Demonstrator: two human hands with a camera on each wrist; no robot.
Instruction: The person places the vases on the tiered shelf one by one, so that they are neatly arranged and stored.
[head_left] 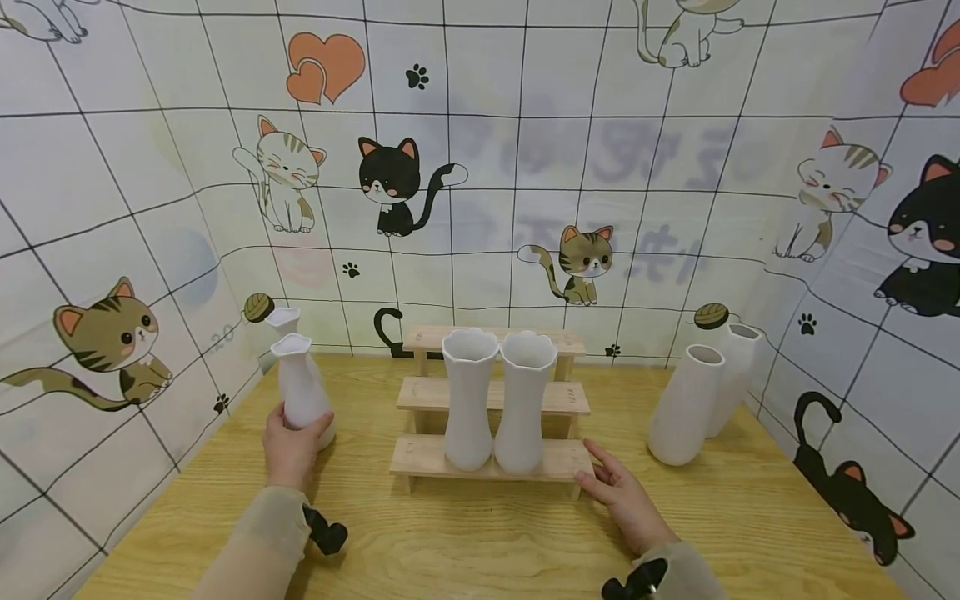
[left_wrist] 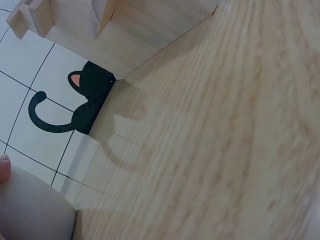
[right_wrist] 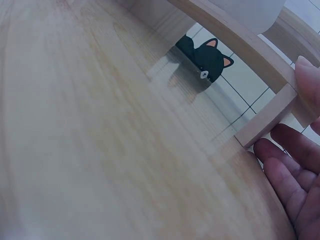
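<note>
A white vase (head_left: 303,392) with a narrow neck and flared rim stands at the left, and my left hand (head_left: 294,446) grips its lower body. In the left wrist view, part of that vase (left_wrist: 32,205) and a fingertip show in the lower left corner. Mid-table is a three-step wooden stand (head_left: 416,454). Its lowest step bears two white vases with wavy rims, the left one (head_left: 468,400) close beside the right one (head_left: 522,404). My right hand (head_left: 626,500) touches the right end of that step, its fingers (right_wrist: 282,182) near the leg.
At the right, two smooth white vases stand together, the front one (head_left: 686,408) partly covering the rear one (head_left: 735,375). Another white vase (head_left: 283,321) is mostly hidden behind the held one. Cat-patterned sheeting (head_left: 487,150) surrounds the wooden tabletop (head_left: 465,542).
</note>
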